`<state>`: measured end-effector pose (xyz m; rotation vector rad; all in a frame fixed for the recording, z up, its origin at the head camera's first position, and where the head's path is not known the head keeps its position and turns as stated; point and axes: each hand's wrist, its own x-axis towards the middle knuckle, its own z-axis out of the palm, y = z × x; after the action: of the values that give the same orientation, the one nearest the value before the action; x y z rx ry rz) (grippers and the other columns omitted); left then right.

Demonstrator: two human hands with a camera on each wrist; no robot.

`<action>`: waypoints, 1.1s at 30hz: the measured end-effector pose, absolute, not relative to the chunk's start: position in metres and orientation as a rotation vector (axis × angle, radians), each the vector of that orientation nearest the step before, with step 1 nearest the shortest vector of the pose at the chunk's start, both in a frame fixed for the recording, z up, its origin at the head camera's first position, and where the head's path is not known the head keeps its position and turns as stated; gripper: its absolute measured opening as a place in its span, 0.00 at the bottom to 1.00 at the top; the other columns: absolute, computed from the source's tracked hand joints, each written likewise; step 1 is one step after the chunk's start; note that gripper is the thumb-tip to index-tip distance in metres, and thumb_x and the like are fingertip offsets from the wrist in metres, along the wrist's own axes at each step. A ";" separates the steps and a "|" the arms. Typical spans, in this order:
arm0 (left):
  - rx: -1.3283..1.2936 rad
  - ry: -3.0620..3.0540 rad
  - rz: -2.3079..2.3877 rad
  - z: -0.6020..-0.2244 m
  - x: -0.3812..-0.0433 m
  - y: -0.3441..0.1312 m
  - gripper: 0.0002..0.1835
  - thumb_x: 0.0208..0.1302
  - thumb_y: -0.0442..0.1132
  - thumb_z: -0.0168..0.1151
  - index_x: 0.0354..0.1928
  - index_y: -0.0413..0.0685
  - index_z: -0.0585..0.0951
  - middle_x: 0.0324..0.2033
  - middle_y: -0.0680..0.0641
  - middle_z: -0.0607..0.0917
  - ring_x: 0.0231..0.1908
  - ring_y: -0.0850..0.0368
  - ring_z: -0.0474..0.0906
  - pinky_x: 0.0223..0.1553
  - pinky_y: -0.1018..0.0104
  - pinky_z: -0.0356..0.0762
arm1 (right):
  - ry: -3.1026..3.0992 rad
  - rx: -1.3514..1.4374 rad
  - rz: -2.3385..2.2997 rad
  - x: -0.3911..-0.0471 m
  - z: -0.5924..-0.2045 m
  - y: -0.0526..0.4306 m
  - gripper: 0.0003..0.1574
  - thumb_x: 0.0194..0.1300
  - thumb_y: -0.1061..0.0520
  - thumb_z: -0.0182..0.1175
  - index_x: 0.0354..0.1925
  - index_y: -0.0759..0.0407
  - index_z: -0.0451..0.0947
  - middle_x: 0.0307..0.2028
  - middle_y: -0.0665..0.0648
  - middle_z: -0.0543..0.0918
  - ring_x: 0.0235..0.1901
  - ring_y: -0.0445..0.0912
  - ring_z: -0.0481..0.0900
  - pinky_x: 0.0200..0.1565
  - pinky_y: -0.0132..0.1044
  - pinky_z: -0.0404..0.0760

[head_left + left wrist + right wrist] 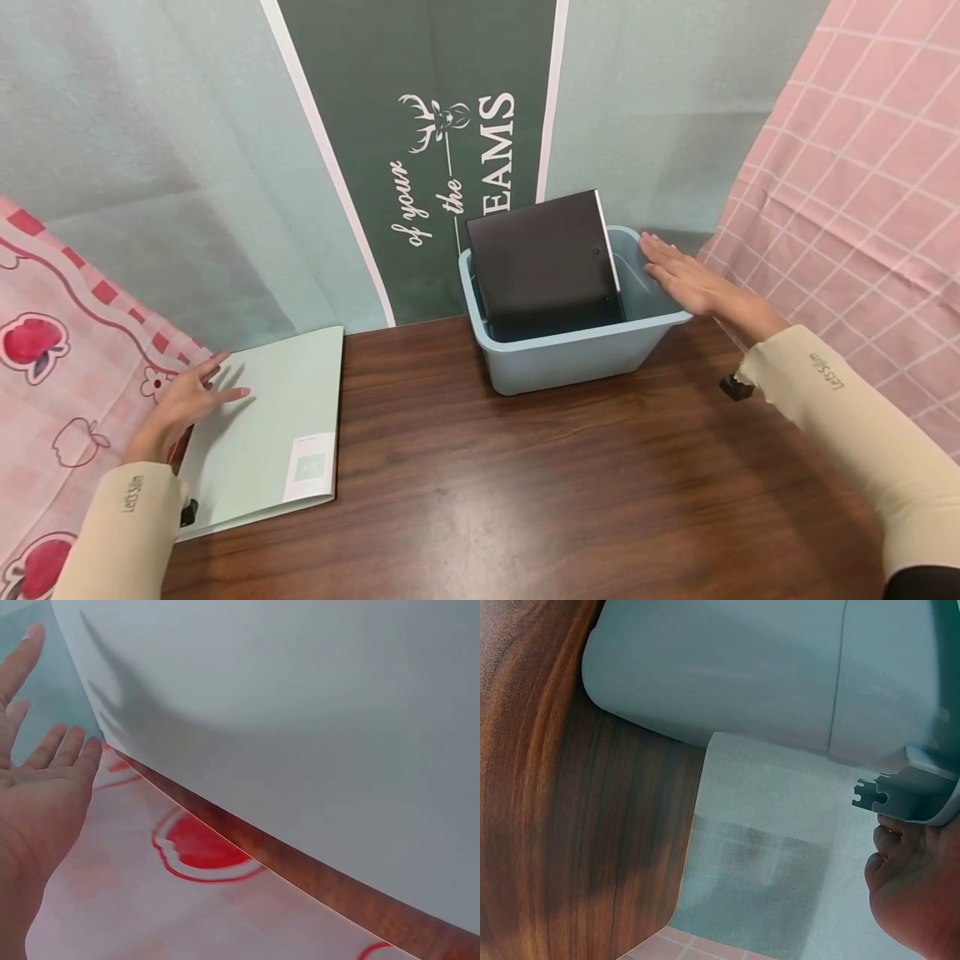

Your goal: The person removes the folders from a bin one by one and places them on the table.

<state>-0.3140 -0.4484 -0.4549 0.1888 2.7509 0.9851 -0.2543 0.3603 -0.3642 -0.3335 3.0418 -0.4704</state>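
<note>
A blue-grey plastic bin stands on the table with a dark, flat box-like folder leaning inside it, its top rising past the rim. My right hand lies along the bin's right end with straight fingers; in the right wrist view, fingers show just under the rim. On the left lies a pale green folder with a white label near its lower right corner. My left hand is at its left edge, fingers spread and thumb over the cover. In the left wrist view the palm faces the camera, holding nothing.
Brown wooden tabletop spreads in front of the bin. A grey-green curtain with lettering and a deer head hangs behind. Pink cloths border the sides, apple-printed at left and checked at right.
</note>
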 end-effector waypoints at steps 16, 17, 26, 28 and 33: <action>0.328 2.707 1.086 -0.436 -0.323 -0.410 0.54 0.72 0.49 0.71 0.86 0.49 0.45 0.80 0.24 0.49 0.74 0.17 0.53 0.68 0.26 0.62 | 3.047 -0.357 -0.503 -0.253 -0.365 0.363 0.41 0.88 0.47 0.28 0.84 0.69 0.34 0.84 0.69 0.35 0.83 0.64 0.32 0.82 0.55 0.33; 0.333 2.708 1.087 -0.435 -0.323 -0.407 0.54 0.72 0.50 0.71 0.86 0.49 0.45 0.80 0.24 0.50 0.74 0.17 0.53 0.68 0.27 0.63 | 3.044 -0.356 -0.507 -0.253 -0.365 0.364 0.40 0.88 0.48 0.28 0.84 0.69 0.33 0.84 0.69 0.35 0.83 0.64 0.32 0.82 0.54 0.32; 0.400 2.675 1.143 -0.424 -0.325 -0.376 0.53 0.72 0.50 0.71 0.86 0.49 0.48 0.80 0.25 0.51 0.75 0.17 0.53 0.69 0.26 0.61 | 3.041 -0.346 -0.497 -0.255 -0.367 0.365 0.40 0.88 0.48 0.28 0.84 0.67 0.32 0.84 0.67 0.34 0.83 0.63 0.32 0.82 0.56 0.33; 0.433 2.669 1.154 -0.422 -0.325 -0.370 0.52 0.72 0.48 0.71 0.86 0.49 0.49 0.81 0.26 0.51 0.75 0.18 0.53 0.70 0.26 0.61 | 3.041 -0.348 -0.496 -0.255 -0.367 0.365 0.40 0.88 0.47 0.28 0.84 0.67 0.32 0.84 0.68 0.34 0.83 0.64 0.33 0.82 0.56 0.33; 0.528 2.685 1.151 -0.416 -0.326 -0.356 0.49 0.73 0.46 0.70 0.86 0.49 0.51 0.82 0.31 0.52 0.77 0.22 0.54 0.70 0.30 0.63 | 3.043 -0.353 -0.509 -0.254 -0.368 0.366 0.41 0.88 0.46 0.28 0.84 0.67 0.33 0.84 0.67 0.34 0.84 0.62 0.31 0.82 0.55 0.32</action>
<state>-0.3258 -0.3558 -0.4162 0.5277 2.6853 1.1514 -0.2545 0.3656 -0.3678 -0.3535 3.0433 -0.5094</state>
